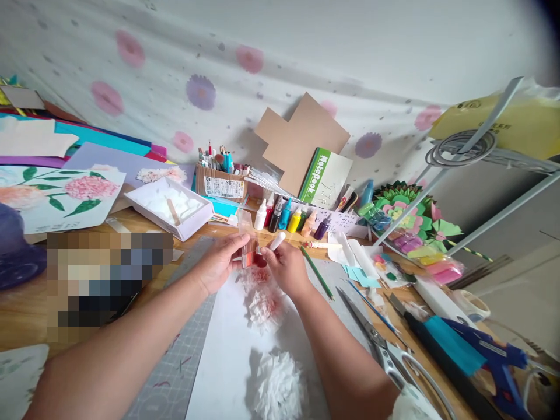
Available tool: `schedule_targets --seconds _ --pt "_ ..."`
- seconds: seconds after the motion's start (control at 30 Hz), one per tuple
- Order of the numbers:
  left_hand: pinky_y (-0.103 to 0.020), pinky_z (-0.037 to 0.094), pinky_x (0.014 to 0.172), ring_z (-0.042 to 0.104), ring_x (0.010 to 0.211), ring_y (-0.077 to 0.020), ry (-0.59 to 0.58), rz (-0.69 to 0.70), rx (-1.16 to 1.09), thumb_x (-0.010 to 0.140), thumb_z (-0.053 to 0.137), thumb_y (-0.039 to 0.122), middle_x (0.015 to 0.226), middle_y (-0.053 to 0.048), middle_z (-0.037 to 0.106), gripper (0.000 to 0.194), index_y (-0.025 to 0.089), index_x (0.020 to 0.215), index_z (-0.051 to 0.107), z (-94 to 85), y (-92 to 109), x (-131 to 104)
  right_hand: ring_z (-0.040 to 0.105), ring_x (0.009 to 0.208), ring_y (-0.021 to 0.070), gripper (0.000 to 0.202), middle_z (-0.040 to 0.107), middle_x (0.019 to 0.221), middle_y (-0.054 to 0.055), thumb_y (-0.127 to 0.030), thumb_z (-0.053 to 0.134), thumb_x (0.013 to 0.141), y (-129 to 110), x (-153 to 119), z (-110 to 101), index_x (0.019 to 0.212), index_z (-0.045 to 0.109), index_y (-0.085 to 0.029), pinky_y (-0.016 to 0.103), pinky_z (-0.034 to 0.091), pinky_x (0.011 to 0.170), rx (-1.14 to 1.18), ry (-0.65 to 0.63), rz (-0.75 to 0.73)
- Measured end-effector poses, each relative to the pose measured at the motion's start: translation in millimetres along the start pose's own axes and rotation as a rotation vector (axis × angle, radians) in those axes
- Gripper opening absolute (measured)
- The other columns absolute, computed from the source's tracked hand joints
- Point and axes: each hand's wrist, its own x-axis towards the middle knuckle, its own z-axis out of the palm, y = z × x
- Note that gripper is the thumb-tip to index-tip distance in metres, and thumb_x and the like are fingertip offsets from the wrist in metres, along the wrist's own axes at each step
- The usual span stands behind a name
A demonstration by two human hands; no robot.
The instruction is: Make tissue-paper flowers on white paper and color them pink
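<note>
A small, clear plastic case with reddish pans (249,258) is above the far end of a white paper sheet (219,361), pinched by the left hand (224,262), whose farther fingers are hard to make out. Just beside it, the right hand (286,267) pinches a short, white-handled brush (277,240); its dark red tip is partly hidden by the fingers. Under the hands, a pink-tinted, ruffled paper flower (258,279) is partly covered. Nearer lie a white flower with a pink blush (263,309) and a plain white, ruffled flower (280,385), cut off at the near edge. Right of the sheet, the metal scissors (378,338) have handles partly covered. At left on the wooden tabletop (26,318), a pixelated patch (100,280) hides whatever lies there.
</note>
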Motion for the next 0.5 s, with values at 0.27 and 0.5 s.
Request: schedule_targets --seconds 0.27,0.5 --pt "-0.030 0.053 0.067 0.063 0.074 -0.0171 0.194 0.014 -0.068 0.062 0.078 0.044 0.082 -0.004 0.070 0.038 0.018 0.089 0.071 -7.5 4 8 0.057 0.063 0.0162 0.026 0.064 0.068 0.003 -0.037 0.053 0.087 12 -2 0 0.071 0.062 -0.018 0.025 0.037 0.060 -0.017 -0.088 0.105" --pt "-0.030 0.053 0.066 0.062 0.072 -0.0164 0.191 0.019 -0.071 0.060 0.079 0.044 0.079 -0.002 0.069 0.039 0.017 0.087 0.071 -6.3 4 7 0.056 0.068 0.0165 0.025 0.065 0.072 0.004 -0.033 0.053 0.088 3 -2 7 0.071 0.063 -0.018 0.025 0.038 0.064 -0.097 -0.078 0.001"
